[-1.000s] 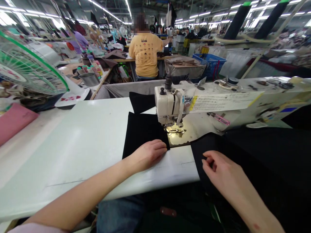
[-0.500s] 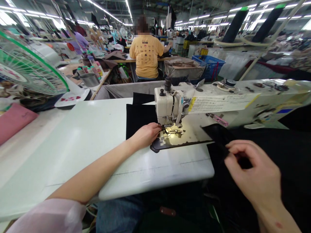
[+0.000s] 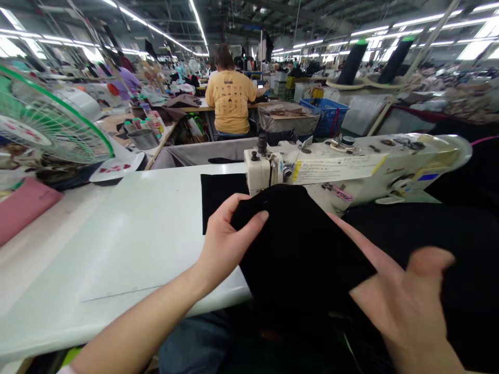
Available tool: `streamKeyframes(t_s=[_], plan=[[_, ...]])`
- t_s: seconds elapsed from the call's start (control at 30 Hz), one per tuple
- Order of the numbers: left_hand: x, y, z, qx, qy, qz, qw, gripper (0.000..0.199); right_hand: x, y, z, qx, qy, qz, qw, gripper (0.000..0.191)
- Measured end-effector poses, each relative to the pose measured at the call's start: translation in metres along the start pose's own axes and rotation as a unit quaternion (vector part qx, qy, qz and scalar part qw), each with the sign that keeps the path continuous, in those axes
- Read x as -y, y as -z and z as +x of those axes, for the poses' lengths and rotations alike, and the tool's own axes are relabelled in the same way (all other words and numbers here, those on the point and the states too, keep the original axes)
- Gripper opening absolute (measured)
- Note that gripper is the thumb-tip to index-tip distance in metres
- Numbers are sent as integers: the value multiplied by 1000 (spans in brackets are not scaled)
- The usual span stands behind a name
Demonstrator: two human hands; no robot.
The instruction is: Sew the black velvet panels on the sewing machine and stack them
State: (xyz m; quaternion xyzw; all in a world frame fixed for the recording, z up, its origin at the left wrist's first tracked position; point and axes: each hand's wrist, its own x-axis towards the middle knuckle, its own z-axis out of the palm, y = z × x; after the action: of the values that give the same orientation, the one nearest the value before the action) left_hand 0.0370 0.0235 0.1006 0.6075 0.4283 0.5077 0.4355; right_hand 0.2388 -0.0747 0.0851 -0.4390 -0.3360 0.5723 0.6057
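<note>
A black fabric piece [image 3: 304, 244] hangs in front of the sewing machine [image 3: 346, 169], covering its needle area. My left hand [image 3: 224, 236] pinches the upper left part of this fabric, thumb on the near face and fingers behind. At the fabric's right edge is my right hand [image 3: 409, 301], its index finger stretched along the edge and its thumb raised apart; the cloth covers part of its other fingers. Another black panel [image 3: 220, 195] lies flat on the table left of the machine head.
The white sewing table [image 3: 148, 234] extends leftward. More black cloth [image 3: 448, 234] is heaped at the right. A green-rimmed fan [image 3: 58, 114] and pink fabric [image 3: 25, 208] are at the left. A person in a yellow shirt [image 3: 230, 104] sits ahead, near a blue crate [image 3: 325, 114].
My left hand has come away from the needle area and now grips the black fabric piece, which is raised before the machine. My right hand has loosened its pinch and spread its thumb.
</note>
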Motion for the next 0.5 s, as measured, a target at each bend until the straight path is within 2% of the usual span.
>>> streamKeyframes(t_s=[0.07, 0.1, 0.2, 0.27, 0.33, 0.37, 0.4, 0.43, 0.5], plan=[[-13, 11, -3, -29, -8, 1, 1000, 22, -6, 0, -5, 10, 0, -29, 1000, 90], [-18, 16, -5, -44, -11, -14, 999, 23, -10, 0, -5, 7, -7, -54, 999, 89], [-29, 37, -4, -68, -27, -54, 996, 23, -23, 2, 8, 1, -36, -109, 993, 62], [-34, 53, 6, -14, -26, -49, 998, 23, -22, 4, 23, -8, -10, -119, 993, 47], [-40, 66, 22, 106, 3, -13, 994, 26, -8, 3, 38, -61, 76, -170, 981, 40], [-45, 69, 31, 169, 26, 10, 985, 26, 3, 0, 44, -92, 133, -222, 962, 37], [-52, 70, 39, 219, 46, 34, 974, 27, 17, -3, 49, -121, 196, -284, 931, 32], [-60, 70, 46, 242, 51, 57, 967, 26, 31, -6, 52, -152, 263, -348, 887, 27], [-82, 65, 55, 205, -2, 107, 973, 21, 56, -9, 53, -219, 376, -428, 792, 23]])
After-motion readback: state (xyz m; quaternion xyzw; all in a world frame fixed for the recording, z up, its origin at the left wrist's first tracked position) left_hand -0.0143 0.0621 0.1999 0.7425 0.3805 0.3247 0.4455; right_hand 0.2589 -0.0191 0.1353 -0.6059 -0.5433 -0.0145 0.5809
